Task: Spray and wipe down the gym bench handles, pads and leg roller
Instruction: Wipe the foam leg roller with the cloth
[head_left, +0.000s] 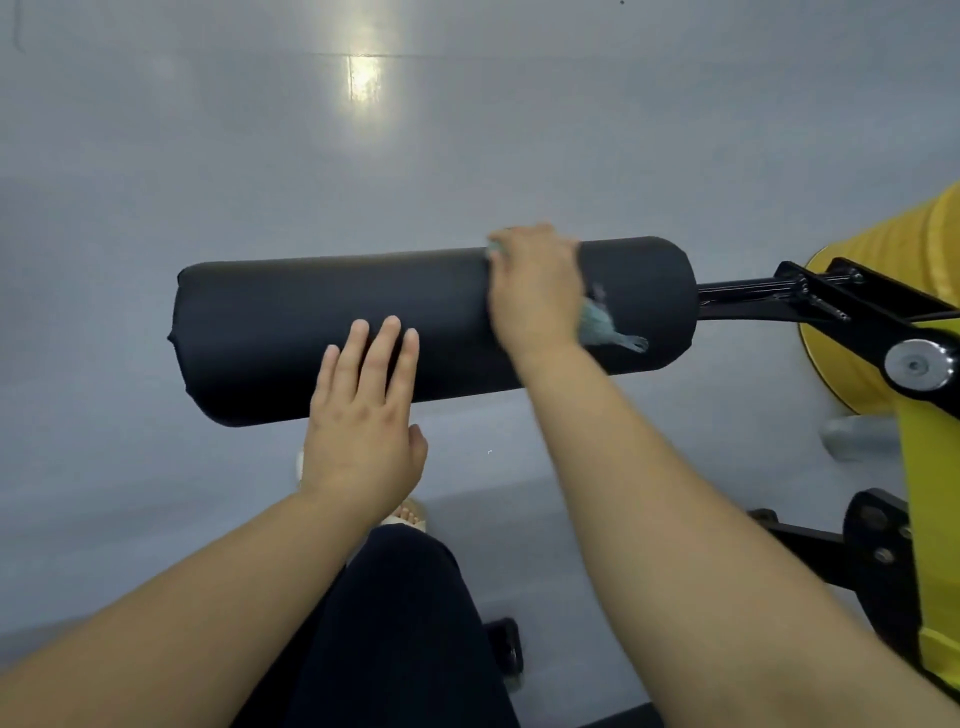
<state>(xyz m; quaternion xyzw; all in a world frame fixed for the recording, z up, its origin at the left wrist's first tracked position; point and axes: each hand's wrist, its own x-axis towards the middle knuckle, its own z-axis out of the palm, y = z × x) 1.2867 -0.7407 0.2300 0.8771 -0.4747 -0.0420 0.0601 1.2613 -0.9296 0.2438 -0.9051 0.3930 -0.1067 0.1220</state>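
A pale grey glossy floor (208, 156) is seen; a sandalled foot (408, 517) is planted on it at 6 o'clock.

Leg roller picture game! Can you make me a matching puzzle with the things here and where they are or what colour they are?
Things:
1. leg roller
2. cloth
3. left hand
4. machine frame

Descriptions:
A. yellow
B. lying flat, fingers on the roller
C. black and padded
D. pale blue-green, tucked under the right hand

Pairs: 1-C, 2-D, 3-B, 4-A
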